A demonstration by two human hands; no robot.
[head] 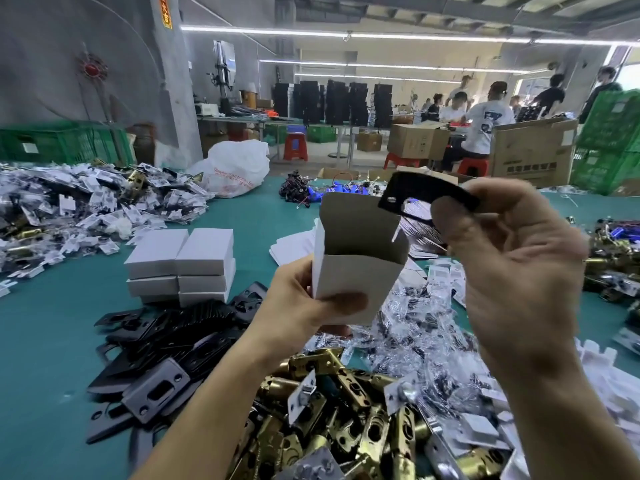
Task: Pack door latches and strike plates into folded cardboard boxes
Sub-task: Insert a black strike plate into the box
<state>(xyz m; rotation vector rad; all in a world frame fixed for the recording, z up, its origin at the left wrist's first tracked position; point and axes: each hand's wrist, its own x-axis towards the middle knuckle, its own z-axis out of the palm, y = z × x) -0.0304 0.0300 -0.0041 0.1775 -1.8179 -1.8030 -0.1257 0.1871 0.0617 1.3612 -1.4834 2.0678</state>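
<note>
My left hand [304, 303] grips a small white cardboard box [353, 268] by its lower end, held upright with its top flap open. My right hand [512, 271] pinches a black strike plate [415, 192] just above and to the right of the box's open mouth. A heap of brass door latches [349, 417] lies on the green table [52, 341] below my hands. Black strike plates [162, 351] are piled to the left of the latches. Whether anything lies inside the box is hidden.
Closed white boxes [180, 265] are stacked at centre left. Bagged screw packets [415, 323] lie under my right hand, with more packets [86, 206] heaped at far left. Flat box blanks [298, 247] sit behind the held box. People work at cartons [533, 150] in the background.
</note>
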